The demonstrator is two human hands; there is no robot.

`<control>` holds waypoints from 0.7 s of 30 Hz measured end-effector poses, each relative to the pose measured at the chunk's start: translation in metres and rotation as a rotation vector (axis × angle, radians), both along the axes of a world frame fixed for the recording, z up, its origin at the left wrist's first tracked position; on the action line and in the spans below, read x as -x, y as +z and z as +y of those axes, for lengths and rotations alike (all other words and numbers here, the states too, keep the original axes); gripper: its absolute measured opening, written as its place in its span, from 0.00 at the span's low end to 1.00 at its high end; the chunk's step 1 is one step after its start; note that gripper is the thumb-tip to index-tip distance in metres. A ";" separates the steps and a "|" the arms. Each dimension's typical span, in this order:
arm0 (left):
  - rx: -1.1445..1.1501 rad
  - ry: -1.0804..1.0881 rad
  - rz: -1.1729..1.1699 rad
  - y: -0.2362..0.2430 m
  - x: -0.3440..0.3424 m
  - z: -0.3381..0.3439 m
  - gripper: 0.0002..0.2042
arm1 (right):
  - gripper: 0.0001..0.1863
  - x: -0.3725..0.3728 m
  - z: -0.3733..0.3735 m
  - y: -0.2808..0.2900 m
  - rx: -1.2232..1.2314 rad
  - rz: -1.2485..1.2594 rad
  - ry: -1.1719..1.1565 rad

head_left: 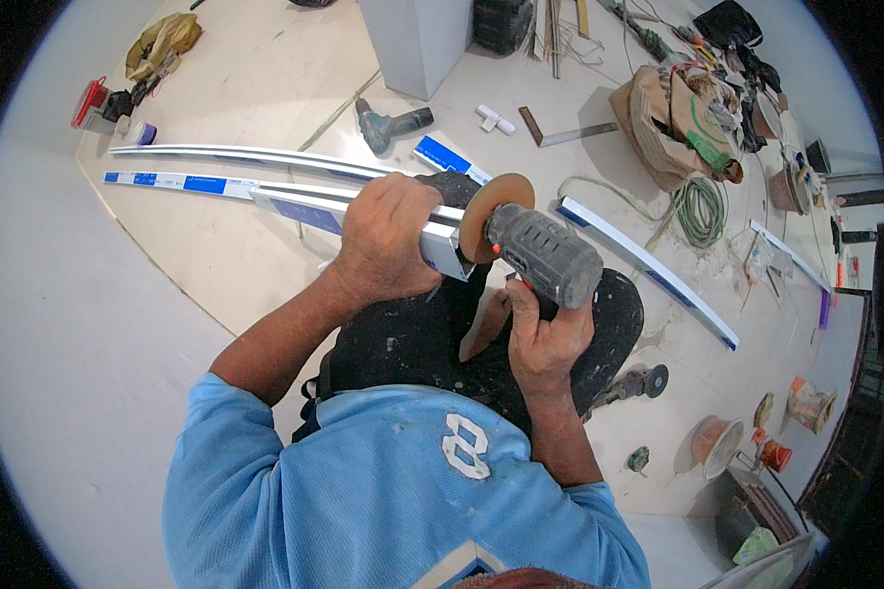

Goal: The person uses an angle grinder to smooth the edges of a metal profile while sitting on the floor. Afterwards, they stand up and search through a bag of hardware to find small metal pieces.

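Note:
My left hand (385, 236) is closed round the end of a long white metal profile (305, 210) with blue protective film, which reaches off to the left above my dark trousers. My right hand (548, 344) grips a grey and black power tool (550, 257) with a brown cutting disc (489, 191) on it. The disc is at the profile's right end, just beside my left hand; whether it touches the metal I cannot tell. My bent legs lie beneath both hands.
More profiles (646, 271) lie on the pale floor, with a teal drill (383, 128), a square (570, 133) and a coiled hose (701, 216). A pillar (408, 39) stands ahead. Sacks (673, 123) are at back right, buckets (717, 442) and another grinder (634, 386) at lower right.

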State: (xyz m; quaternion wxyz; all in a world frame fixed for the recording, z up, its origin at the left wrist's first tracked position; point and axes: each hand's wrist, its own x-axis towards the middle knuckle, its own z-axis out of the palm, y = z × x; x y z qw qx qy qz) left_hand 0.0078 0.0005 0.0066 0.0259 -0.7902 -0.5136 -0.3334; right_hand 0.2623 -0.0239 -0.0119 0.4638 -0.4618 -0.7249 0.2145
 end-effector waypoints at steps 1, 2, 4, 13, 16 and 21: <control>-0.001 -0.002 -0.002 0.000 0.000 0.000 0.31 | 0.27 0.000 0.001 -0.001 -0.010 -0.004 -0.002; -0.003 -0.003 -0.005 0.000 -0.001 0.000 0.31 | 0.27 0.000 0.001 -0.001 -0.021 -0.007 -0.004; -0.003 -0.005 0.002 0.000 -0.001 0.000 0.30 | 0.27 0.000 0.000 -0.001 0.004 -0.004 -0.008; 0.004 -0.004 -0.005 -0.001 0.000 0.000 0.31 | 0.29 -0.002 -0.002 -0.006 0.032 0.011 0.002; -0.021 -0.010 -0.008 0.000 -0.001 0.000 0.31 | 0.28 -0.001 -0.002 -0.003 0.035 0.011 0.008; 0.002 -0.011 -0.004 0.000 0.000 0.001 0.33 | 0.27 0.000 -0.001 -0.005 0.026 0.038 0.005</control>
